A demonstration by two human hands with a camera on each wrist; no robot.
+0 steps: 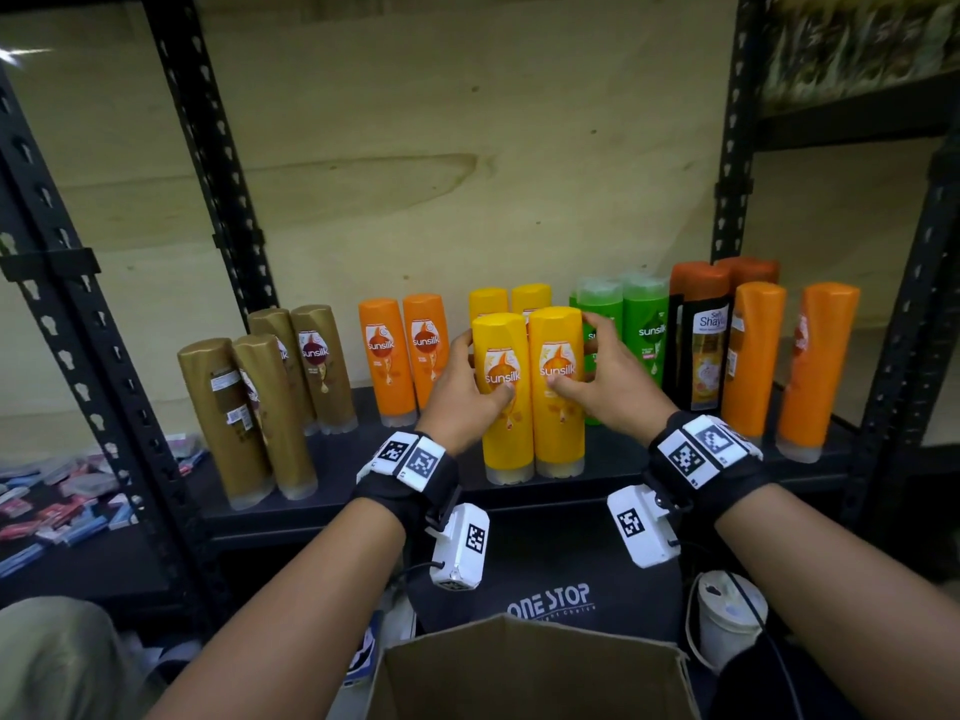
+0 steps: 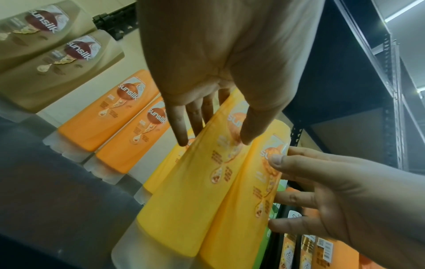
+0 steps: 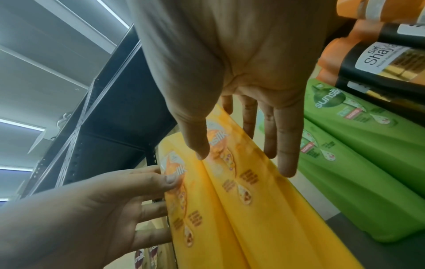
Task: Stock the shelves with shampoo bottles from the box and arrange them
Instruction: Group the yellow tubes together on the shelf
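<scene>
**Two yellow bottles held side by side at the shelf's front edge**

Four gold bottles (image 1: 260, 402) stand at the left of the frame on the black shelf (image 1: 613, 459), two in front, two behind. Next right come two orange bottles (image 1: 405, 356), upright at the back.

At centre, the left hand (image 1: 462, 387) holds the left yellow bottle (image 1: 503, 407), thumb on its label and fingers reaching round its left side. Touching it, the right yellow bottle (image 1: 558, 402) is held the same way by the right hand (image 1: 602, 381), thumb on the label, fingers spread along its right side. Both bottles stand cap-down. Two more yellow ones (image 1: 511, 298) stand just behind.

Further right are two green bottles (image 1: 644, 330), then a black-labelled bottle (image 1: 706, 350) and orange-brown bottles (image 1: 784, 366). At the bottom centre of the frame, the open box (image 1: 530, 672) sits below the shelf.
</scene>
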